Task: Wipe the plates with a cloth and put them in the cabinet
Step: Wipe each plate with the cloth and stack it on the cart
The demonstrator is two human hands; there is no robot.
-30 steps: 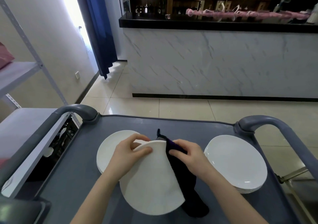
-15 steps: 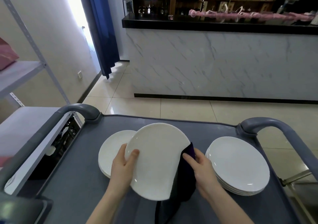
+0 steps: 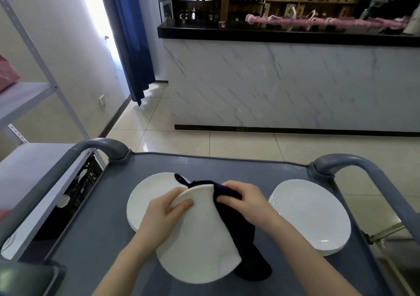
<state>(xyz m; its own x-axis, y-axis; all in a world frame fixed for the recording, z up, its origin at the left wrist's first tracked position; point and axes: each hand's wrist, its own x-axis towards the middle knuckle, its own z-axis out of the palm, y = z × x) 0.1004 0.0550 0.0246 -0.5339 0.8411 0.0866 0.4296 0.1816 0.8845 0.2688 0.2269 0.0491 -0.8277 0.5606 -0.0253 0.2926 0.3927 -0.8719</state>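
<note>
gripping the far rim of a tilted white plate [image 3: 200, 245] over the grey cart [image 3: 91, 239], the left hand [image 3: 163, 214] steadies it; the right hand [image 3: 245, 200] clutches the dark cloth [image 3: 241, 239] against its right edge, between two plate stacks.

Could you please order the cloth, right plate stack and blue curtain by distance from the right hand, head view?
1. cloth, gripped in the right hand
2. right plate stack, just to its right
3. blue curtain, far back left

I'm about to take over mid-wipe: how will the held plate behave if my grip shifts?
Likely stiff: the plate holds its shape gripped at one edge by the left hand. Probably slippery, since the matching stack beside it glints. Looks ceramic, so likely fragile.
</note>
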